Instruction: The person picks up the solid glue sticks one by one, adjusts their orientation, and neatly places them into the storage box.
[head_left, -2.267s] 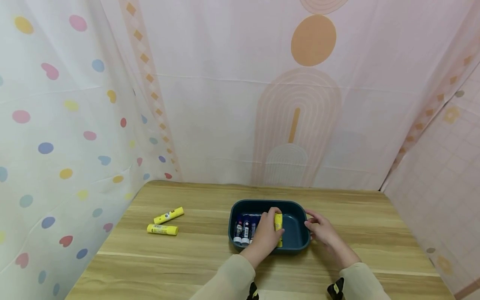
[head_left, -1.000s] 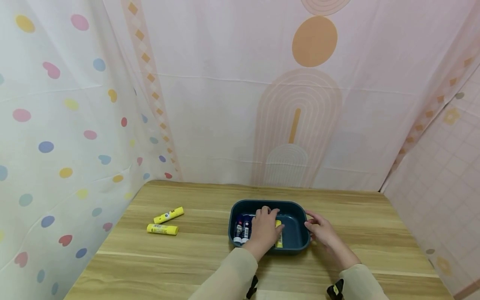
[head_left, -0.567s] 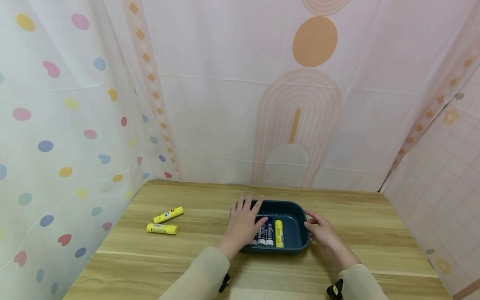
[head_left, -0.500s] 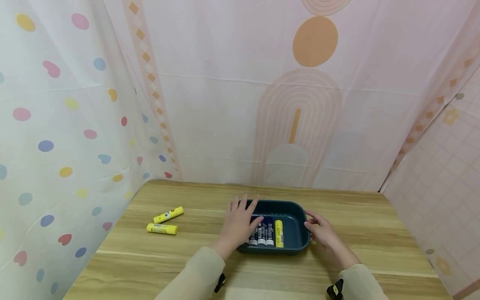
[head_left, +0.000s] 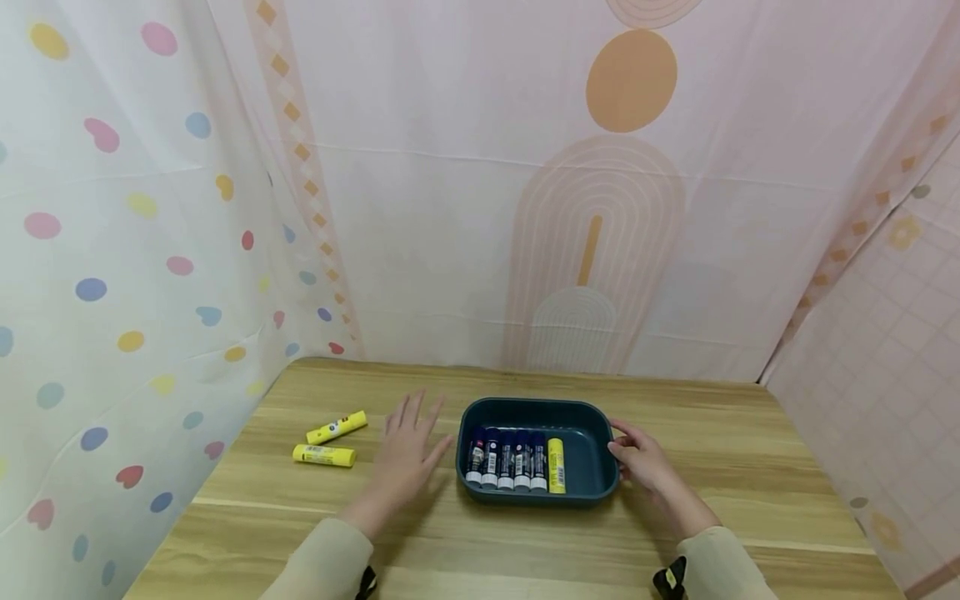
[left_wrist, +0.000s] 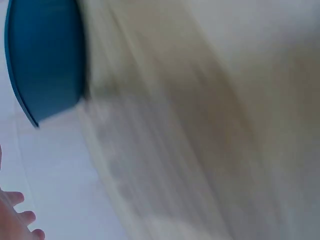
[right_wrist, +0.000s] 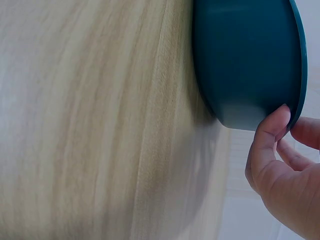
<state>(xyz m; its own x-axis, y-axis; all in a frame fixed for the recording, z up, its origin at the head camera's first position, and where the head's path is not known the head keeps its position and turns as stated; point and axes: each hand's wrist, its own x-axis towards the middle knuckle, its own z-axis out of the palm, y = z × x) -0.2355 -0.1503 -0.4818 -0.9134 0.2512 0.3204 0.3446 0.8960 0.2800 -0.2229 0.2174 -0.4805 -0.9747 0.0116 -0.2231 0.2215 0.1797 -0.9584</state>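
Note:
A dark teal plastic box [head_left: 536, 498] stands on the table, and my right hand [head_left: 647, 461] pinches its rim at the right end. The right wrist view has the thumb and fingertips on either side of that rim [right_wrist: 301, 55]. Inside lie several navy glue sticks [head_left: 507, 460] with white ends, side by side at the left, and one yellow glue stick [head_left: 556, 467] beside them. My left hand [head_left: 405, 454], fingers spread and holding nothing, is left of the box. Two more yellow glue sticks, an upper one [head_left: 336, 427] and a lower one [head_left: 324, 455], lie farther left.
The wooden table [head_left: 420, 542] runs back to a pale patterned curtain [head_left: 435, 250]. A dotted curtain [head_left: 150, 317] borders it on the left, and a checked cloth [head_left: 900, 350] on the right.
My left hand has let go of the yellow glue stick in the box, passed over the navy ones and moved left out of the box. My right hand has stayed at the rim.

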